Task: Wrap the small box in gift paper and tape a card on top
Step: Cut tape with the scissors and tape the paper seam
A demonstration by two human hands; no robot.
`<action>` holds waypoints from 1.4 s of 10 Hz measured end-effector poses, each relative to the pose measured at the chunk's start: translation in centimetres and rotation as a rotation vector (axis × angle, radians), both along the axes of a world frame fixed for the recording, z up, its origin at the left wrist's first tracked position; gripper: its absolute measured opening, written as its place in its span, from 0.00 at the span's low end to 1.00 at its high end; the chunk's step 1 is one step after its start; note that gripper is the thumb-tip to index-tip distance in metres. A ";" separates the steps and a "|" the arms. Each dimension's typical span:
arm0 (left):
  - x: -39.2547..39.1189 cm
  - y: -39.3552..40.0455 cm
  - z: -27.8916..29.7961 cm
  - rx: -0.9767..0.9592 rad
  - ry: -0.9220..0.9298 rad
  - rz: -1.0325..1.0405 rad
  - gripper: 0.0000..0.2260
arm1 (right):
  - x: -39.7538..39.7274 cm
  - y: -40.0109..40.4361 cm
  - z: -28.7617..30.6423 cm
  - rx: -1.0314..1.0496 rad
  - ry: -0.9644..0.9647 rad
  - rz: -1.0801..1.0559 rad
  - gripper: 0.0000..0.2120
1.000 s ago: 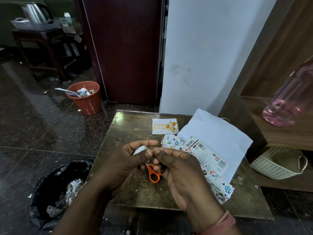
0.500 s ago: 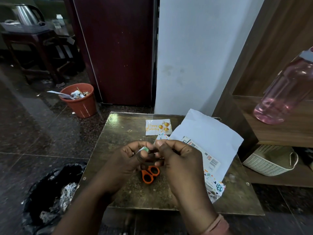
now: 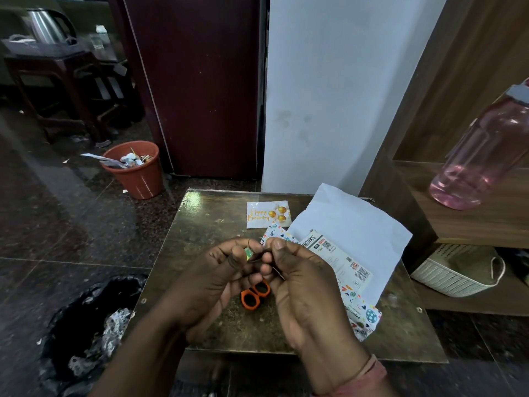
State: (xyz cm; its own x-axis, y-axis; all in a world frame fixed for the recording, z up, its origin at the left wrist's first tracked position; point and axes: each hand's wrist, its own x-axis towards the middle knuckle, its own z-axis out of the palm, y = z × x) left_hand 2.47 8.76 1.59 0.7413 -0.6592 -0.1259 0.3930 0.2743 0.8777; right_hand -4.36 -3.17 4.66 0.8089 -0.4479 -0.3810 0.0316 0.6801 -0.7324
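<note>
Cataloguing, largest first, clock directions taken from the hands at centre.

Low table [image 3: 200, 222]: brass-toned top, bearing every task item.

Gift paper [image 3: 355, 224]: at two o'clock, white underside up, far flap raised; patterned face showing along near edge and at five o'clock corner. Partly folded about the box, wrap judged unfinished.

Small box [image 3: 337, 257]: lying on the paper, just beside the right knuckles at two to three o'clock; printed label and barcode up; long axis running from eleven o'clock down to five o'clock. Nearer the right hand than the left.

Left hand [image 3: 217, 279]: fingers curled, thumb and forefinger pinched on a small tape roll [image 3: 248, 252], only a white-and-green sliver visible.

Right hand [image 3: 297, 285]: fingertips drawn together against the left thumb at the roll, seemingly picking at the tape end; whether any tape is actually pinched, cannot tell.

Birthday card [image 3: 267, 214]: flat at twelve o'clock, apart from both hands, untaped, touching or nearly touching the paper's far corner.

Scissors [image 3: 254, 295]: orange handles showing under the hands at six o'clock, blades hidden.

Judgement: tape being freed for the paper seam; coming move a short carry toward two o'clock, strip best laid across the box's long axis, right hand leading.
</note>
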 end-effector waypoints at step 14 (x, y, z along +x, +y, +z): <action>-0.8 0.3 1.6 0.260 -0.052 -0.028 0.12 | -0.5 -1.3 -0.1 -0.680 0.078 0.051 0.06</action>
State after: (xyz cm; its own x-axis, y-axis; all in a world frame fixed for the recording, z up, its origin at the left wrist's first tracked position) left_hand 1.68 9.06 3.20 0.7329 -0.6304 -0.2557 0.3496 0.0266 0.9365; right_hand -4.85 -4.45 4.56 0.8167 -0.5706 -0.0866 -0.0584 0.0676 -0.9960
